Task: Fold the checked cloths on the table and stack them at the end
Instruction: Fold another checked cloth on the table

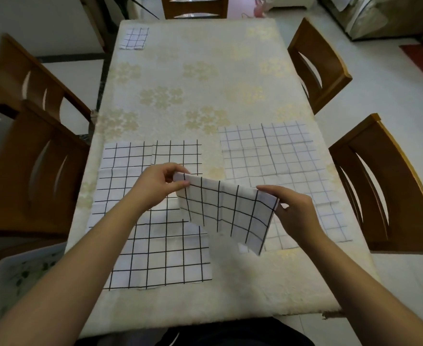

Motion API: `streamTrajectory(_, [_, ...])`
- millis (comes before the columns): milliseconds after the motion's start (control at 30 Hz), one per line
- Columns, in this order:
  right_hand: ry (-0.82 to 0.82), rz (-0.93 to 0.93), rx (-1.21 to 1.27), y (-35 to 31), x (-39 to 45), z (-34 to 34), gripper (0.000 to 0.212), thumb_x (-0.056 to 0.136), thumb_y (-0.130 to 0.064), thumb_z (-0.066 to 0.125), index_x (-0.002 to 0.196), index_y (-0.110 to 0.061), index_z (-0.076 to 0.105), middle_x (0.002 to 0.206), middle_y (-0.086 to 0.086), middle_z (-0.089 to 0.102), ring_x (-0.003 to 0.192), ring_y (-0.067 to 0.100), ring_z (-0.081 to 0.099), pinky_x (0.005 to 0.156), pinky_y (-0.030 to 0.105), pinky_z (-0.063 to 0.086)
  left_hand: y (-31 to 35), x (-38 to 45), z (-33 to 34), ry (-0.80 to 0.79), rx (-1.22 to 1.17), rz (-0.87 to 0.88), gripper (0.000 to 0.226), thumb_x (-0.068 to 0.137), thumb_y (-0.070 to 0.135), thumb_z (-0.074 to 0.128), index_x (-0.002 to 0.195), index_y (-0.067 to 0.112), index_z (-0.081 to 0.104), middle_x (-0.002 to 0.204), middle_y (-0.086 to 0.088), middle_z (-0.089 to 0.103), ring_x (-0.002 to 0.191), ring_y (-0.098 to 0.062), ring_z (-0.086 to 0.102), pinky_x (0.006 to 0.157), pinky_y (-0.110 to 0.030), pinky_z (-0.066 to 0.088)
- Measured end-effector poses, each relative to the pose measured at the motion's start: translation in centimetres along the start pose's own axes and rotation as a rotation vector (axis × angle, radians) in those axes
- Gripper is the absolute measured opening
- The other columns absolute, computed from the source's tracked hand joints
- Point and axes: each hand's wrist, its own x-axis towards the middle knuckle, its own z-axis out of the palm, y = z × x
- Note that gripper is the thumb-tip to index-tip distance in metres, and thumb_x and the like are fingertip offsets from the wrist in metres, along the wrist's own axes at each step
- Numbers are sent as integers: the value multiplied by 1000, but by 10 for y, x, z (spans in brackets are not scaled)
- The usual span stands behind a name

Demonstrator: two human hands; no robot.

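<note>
Left hand (155,182) and right hand (294,211) each pinched an upper corner of the folded checked cloth (227,212), fingers clamped. Its long axis ran left to right, hanging tilted above the counter (205,96).

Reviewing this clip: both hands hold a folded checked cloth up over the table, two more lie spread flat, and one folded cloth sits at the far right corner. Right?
Not quite. The head view shows the small folded cloth at the table's far left corner, not the right. The rest holds: left hand and right hand pinch the held cloth; two spread cloths lie flat.
</note>
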Motion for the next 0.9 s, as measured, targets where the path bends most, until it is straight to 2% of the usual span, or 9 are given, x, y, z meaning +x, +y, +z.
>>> streamTrajectory(167, [-144,12,103,-2,-1,-8,46,84,6,69,111,-31,67,108,-30,61,102,-19,56,85,4,45,-3,-20,-23,-93,225,65,10,81,30,78,83,35,69,97,11,62,92,-7,60,80,-19,45])
streamTrajectory(233, [-226,28,155,1,-6,-8,46,85,10,65,109,-30,69,108,-30,62,104,-18,57,86,5,45,-9,-27,-28,-189,154,28,6,83,31,76,85,34,71,101,12,65,94,-5,61,84,-20,45])
streamTrajectory(367, [-356,73,242,8,-12,-3,42,85,13,62,97,-24,77,110,-23,65,106,-13,59,91,7,45,-27,-29,-31,-349,-4,-93,6,87,29,71,93,27,72,94,-3,71,89,-18,63,86,-36,48])
streamTrajectory(467, [-502,251,290,13,-8,4,45,93,6,55,99,-34,75,114,-22,65,107,-9,60,90,12,48,-39,-20,-21,-351,-19,-153,9,90,23,69,98,26,71,87,-5,69,82,-16,61,82,-33,50])
streamTrajectory(567, [-607,524,454,20,0,16,47,94,7,43,105,-26,74,119,-12,65,109,3,61,87,22,54,-52,-7,-6,-309,-74,-238,24,92,8,63,110,24,67,71,10,64,71,-9,58,77,-26,53])
streamTrajectory(633, [-586,640,486,26,6,27,40,94,1,44,107,-23,74,120,-7,66,111,7,60,92,27,52,-63,4,5,-281,-65,-263,31,92,9,62,115,30,66,78,15,67,76,-10,61,81,-30,55])
streamTrajectory(733, [-461,644,337,40,14,52,23,98,-21,51,107,-27,72,111,-9,69,104,8,62,91,30,52,-74,16,23,-189,-78,-289,31,93,21,64,120,34,62,104,1,66,98,-16,64,82,-29,54])
streamTrajectory(833, [-309,686,276,53,20,74,19,95,-24,61,113,-28,68,102,-6,68,91,10,65,79,27,55,-76,28,39,-37,-84,-311,28,94,25,64,121,30,60,98,8,60,80,-8,58,60,-18,45])
streamTrajectory(900, [-250,740,274,58,26,83,21,94,-19,63,113,-27,66,97,-4,66,84,12,64,71,23,53,-82,38,45,33,-64,-311,26,93,26,65,119,29,61,101,3,64,73,-8,55,57,-20,42])
